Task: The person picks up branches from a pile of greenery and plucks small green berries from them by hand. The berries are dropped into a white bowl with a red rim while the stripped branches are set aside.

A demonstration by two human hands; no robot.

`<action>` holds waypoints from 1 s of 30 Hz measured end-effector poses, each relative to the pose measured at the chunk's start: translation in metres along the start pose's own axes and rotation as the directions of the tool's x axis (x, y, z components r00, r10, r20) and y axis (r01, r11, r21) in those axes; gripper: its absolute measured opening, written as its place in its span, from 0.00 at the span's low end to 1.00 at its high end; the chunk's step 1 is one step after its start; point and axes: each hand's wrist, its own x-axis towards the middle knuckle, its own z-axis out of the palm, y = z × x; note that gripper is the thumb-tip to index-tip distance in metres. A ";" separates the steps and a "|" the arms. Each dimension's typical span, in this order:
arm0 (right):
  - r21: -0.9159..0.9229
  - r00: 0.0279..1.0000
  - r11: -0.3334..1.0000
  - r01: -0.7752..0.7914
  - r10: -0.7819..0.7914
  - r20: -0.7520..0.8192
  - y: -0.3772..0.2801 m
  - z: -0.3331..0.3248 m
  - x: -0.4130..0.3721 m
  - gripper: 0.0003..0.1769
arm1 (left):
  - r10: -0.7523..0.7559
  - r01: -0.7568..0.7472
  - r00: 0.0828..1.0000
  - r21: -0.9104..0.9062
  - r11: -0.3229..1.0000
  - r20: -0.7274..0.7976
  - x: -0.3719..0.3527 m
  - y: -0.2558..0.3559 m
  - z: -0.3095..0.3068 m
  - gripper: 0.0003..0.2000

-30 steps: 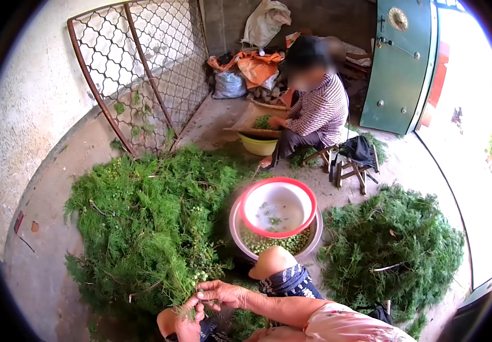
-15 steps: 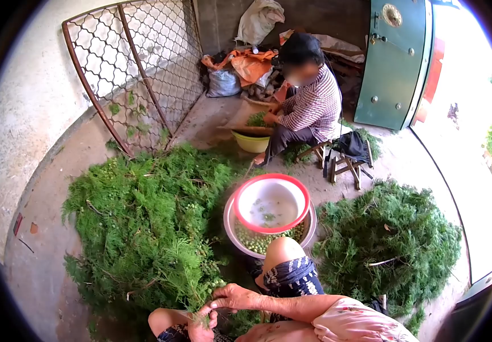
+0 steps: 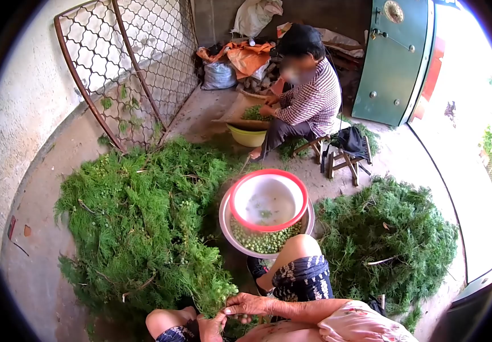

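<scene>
At the bottom centre, my left hand (image 3: pixel 210 327) is closed round the stem end of a green leafy branch (image 3: pixel 210 288). My right hand (image 3: pixel 248 305) is beside it, its fingers bent against the branch, with small round green fruits under the palm. The branch lies over the edge of a large green pile (image 3: pixel 137 222) on the left. Past my raised knee stands a wide basin (image 3: pixel 227 231) holding many small green fruits (image 3: pixel 266 240). A white bowl with a red rim (image 3: pixel 268 199) rests on top of it, with a few green bits inside.
A second green pile (image 3: pixel 388 245) lies on the right. A person in a striped shirt (image 3: pixel 314 97) sits beyond the basin, hands over a tray above a yellow basin (image 3: pixel 247 135). A metal lattice (image 3: pixel 137 74) leans at the left wall; a green door (image 3: pixel 394 68) stands behind right.
My right hand has moved slightly right and down, and my left hand slightly right. The branch tip has shifted right with them. The whole view has tilted a little.
</scene>
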 end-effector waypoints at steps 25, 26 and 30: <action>-0.249 0.986 0.963 -0.104 0.132 0.102 0.004 -0.004 0.009 0.13 | -0.209 0.287 0.952 -0.404 0.869 0.225 0.027 -0.051 -0.017 0.05; -0.235 0.988 0.966 -0.107 0.129 0.081 0.005 -0.001 0.009 0.14 | -0.212 0.274 0.957 -0.381 0.883 0.197 0.025 -0.048 -0.014 0.05; -0.024 0.980 0.987 -0.156 0.158 0.118 0.003 0.005 0.004 0.15 | -0.300 0.419 0.906 -0.536 0.733 0.298 0.027 -0.051 -0.015 0.08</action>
